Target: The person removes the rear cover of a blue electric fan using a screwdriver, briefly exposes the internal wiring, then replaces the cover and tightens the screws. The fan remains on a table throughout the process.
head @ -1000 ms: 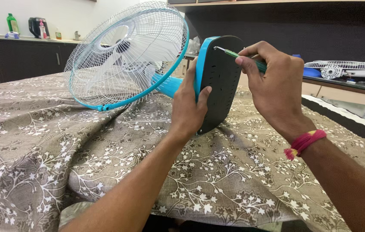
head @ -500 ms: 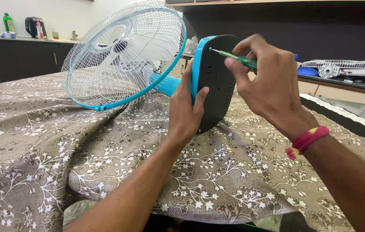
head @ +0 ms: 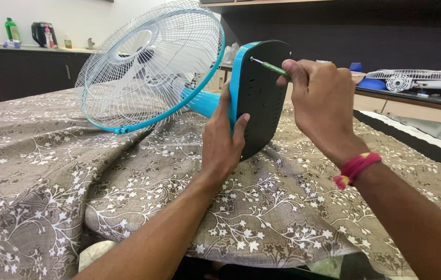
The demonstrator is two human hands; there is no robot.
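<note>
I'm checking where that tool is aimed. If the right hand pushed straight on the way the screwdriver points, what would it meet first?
The right hand holds a green screwdriver whose tip already appears to sit on the black underside of the fan base, near its upper edge. So it would meet that base plate first, though exact contact is hard to judge.

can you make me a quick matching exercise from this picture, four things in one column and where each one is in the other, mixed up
Things
1. left hand
2. thin green-shafted screwdriver
3. white wire fan guard with light blue rim
4. green plastic bottle

Places
A. on the far counter by the wall
B. lying tilted on the brown floral cloth
C. gripping the edge of the round black fan base
D. held in the right hand, tip at the base's upper rim

Pairs: 1-C, 2-D, 3-B, 4-A
</note>
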